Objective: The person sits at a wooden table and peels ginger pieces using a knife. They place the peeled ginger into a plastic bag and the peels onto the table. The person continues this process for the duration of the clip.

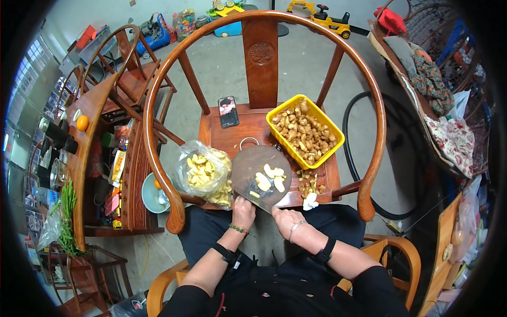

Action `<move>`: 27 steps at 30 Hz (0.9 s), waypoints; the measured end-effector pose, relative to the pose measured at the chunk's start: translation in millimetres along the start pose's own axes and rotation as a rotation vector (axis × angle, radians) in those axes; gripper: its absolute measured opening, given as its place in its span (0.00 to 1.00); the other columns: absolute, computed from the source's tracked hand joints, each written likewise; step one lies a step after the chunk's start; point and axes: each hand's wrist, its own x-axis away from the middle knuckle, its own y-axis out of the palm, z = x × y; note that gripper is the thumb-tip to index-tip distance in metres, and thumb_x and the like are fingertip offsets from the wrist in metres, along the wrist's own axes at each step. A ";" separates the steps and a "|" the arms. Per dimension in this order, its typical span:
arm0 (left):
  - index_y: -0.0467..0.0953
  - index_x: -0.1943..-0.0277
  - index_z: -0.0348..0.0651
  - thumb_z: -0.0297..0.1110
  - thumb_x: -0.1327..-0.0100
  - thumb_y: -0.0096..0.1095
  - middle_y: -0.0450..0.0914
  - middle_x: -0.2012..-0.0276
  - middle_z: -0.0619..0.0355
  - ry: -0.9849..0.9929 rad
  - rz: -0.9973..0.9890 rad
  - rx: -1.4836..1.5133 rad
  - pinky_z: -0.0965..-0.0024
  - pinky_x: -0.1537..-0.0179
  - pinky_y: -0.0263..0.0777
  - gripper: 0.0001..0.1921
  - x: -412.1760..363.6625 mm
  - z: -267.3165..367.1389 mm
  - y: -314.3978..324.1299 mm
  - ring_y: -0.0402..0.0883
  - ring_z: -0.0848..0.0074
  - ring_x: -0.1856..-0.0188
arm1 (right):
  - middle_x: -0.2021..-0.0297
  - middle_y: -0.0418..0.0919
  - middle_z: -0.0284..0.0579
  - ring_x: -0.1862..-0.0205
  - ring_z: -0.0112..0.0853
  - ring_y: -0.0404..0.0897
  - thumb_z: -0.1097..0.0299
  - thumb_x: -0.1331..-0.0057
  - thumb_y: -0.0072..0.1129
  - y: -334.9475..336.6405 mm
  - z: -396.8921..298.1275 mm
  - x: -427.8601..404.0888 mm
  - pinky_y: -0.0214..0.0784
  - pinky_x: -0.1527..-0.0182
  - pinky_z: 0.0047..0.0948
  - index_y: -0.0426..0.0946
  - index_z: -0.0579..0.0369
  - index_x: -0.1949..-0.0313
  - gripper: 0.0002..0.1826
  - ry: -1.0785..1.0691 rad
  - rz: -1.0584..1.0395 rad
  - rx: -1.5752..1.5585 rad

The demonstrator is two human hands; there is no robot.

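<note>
A round dark cutting board [245,166] with a metal ring handle lies on the seat of a wooden armchair before me. Peeled ginger pieces [263,181] and one small cut strip rest on it. My right hand [286,222] grips a knife, whose wide blade [253,200] lies slantwise across the board's near edge. At the blade's left end is my left hand [243,214], its fingers curled; whatever they may hold is hidden. Left of the board, a clear plastic bag [201,168] holds sliced ginger. To the right stands a yellow plastic basket [286,146] full of unpeeled ginger [305,132].
A smartphone [228,111] lies on the seat's far left. Ginger scraps [311,185] and a crumpled white tissue [310,202] sit at the right front. The chair's curved armrail [378,119] surrounds the seat. A pale blue basin [152,194] stands left, beside a wooden table [93,130].
</note>
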 end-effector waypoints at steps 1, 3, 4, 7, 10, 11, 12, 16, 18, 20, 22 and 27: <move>0.79 0.67 0.33 0.19 0.52 0.60 0.77 0.68 0.43 -0.015 -0.021 -0.005 0.55 0.54 0.73 0.07 1.2 0.0 -0.8 0.78 0.51 0.60 | 0.63 0.83 0.63 0.58 0.52 0.85 0.76 0.35 0.45 5.4 0.7 -7.6 0.78 0.56 0.47 0.70 0.62 0.56 0.09 0.006 0.007 -0.010; 0.79 0.67 0.33 0.20 0.51 0.62 0.77 0.68 0.44 -0.032 -0.030 0.010 0.55 0.54 0.73 0.06 1.9 -0.9 -1.0 0.77 0.52 0.60 | 0.65 0.83 0.64 0.59 0.53 0.84 0.76 0.35 0.46 12.6 1.4 -23.9 0.77 0.57 0.47 0.70 0.62 0.57 0.09 0.006 0.038 -0.020; 0.79 0.68 0.34 0.20 0.50 0.63 0.77 0.68 0.45 -0.041 -0.032 0.015 0.56 0.54 0.73 0.05 2.2 -1.2 -1.9 0.77 0.53 0.60 | 0.67 0.82 0.64 0.60 0.54 0.84 0.75 0.36 0.47 15.3 0.6 -33.8 0.77 0.58 0.48 0.69 0.63 0.58 0.08 -0.003 0.061 -0.022; 0.79 0.68 0.35 0.22 0.49 0.67 0.77 0.68 0.46 -0.027 0.005 0.075 0.57 0.54 0.73 0.05 -0.1 4.5 -4.8 0.78 0.54 0.60 | 0.70 0.81 0.64 0.63 0.55 0.83 0.72 0.35 0.50 23.0 12.8 -52.8 0.76 0.61 0.50 0.69 0.64 0.59 0.09 -0.003 0.112 -0.103; 0.80 0.67 0.35 0.23 0.49 0.70 0.78 0.67 0.48 -0.022 0.031 0.068 0.58 0.54 0.73 0.06 -1.9 8.0 -2.0 0.78 0.56 0.59 | 0.73 0.80 0.65 0.67 0.57 0.82 0.67 0.35 0.55 40.9 44.2 -61.4 0.74 0.62 0.52 0.70 0.64 0.58 0.13 -0.042 0.238 -0.209; 0.80 0.67 0.36 0.23 0.49 0.70 0.79 0.67 0.48 -0.025 0.033 0.052 0.58 0.54 0.73 0.07 -0.8 7.3 -2.4 0.79 0.56 0.59 | 0.74 0.80 0.64 0.68 0.57 0.82 0.67 0.35 0.55 34.8 42.1 -55.5 0.74 0.63 0.52 0.70 0.64 0.58 0.12 -0.028 0.250 -0.204; 0.80 0.67 0.36 0.23 0.49 0.70 0.79 0.67 0.48 -0.022 0.044 0.049 0.58 0.54 0.73 0.07 0.0 6.7 -2.6 0.79 0.56 0.59 | 0.74 0.80 0.64 0.69 0.57 0.82 0.67 0.36 0.56 29.8 37.9 -46.8 0.74 0.63 0.52 0.70 0.64 0.58 0.12 -0.010 0.259 -0.202; 0.79 0.67 0.35 0.22 0.49 0.69 0.79 0.67 0.47 0.000 0.043 0.030 0.58 0.55 0.74 0.06 0.2 3.3 -1.4 0.79 0.55 0.60 | 0.75 0.80 0.61 0.69 0.55 0.82 0.68 0.34 0.52 18.6 19.2 -21.4 0.74 0.66 0.52 0.68 0.62 0.59 0.10 -0.076 0.205 -0.080; 0.79 0.67 0.35 0.20 0.50 0.67 0.79 0.68 0.46 0.002 0.020 0.002 0.57 0.55 0.74 0.06 0.6 -1.5 -1.9 0.79 0.54 0.61 | 0.71 0.81 0.62 0.65 0.54 0.83 0.71 0.35 0.50 11.3 11.5 -10.7 0.76 0.63 0.51 0.67 0.61 0.58 0.08 -0.065 0.144 -0.047; 0.79 0.67 0.34 0.19 0.51 0.65 0.78 0.68 0.45 -0.008 -0.015 -0.021 0.56 0.55 0.74 0.07 2.3 -3.7 -1.6 0.79 0.53 0.60 | 0.66 0.83 0.63 0.59 0.53 0.84 0.74 0.36 0.49 4.9 6.7 -2.3 0.77 0.59 0.49 0.69 0.61 0.59 0.07 -0.027 0.063 -0.038; 0.79 0.66 0.33 0.18 0.51 0.64 0.78 0.67 0.44 -0.005 0.012 -0.016 0.56 0.54 0.74 0.07 2.5 -4.2 0.0 0.78 0.52 0.60 | 0.65 0.83 0.63 0.59 0.52 0.84 0.75 0.36 0.48 -1.4 1.7 3.8 0.77 0.59 0.48 0.69 0.61 0.58 0.07 -0.004 0.043 -0.034; 0.79 0.65 0.32 0.17 0.52 0.63 0.78 0.66 0.43 0.003 0.014 0.012 0.55 0.53 0.73 0.09 0.3 -0.5 -0.9 0.78 0.50 0.59 | 0.66 0.83 0.63 0.60 0.52 0.84 0.76 0.36 0.46 -2.0 -0.1 6.7 0.77 0.59 0.47 0.69 0.62 0.58 0.08 -0.001 0.017 -0.015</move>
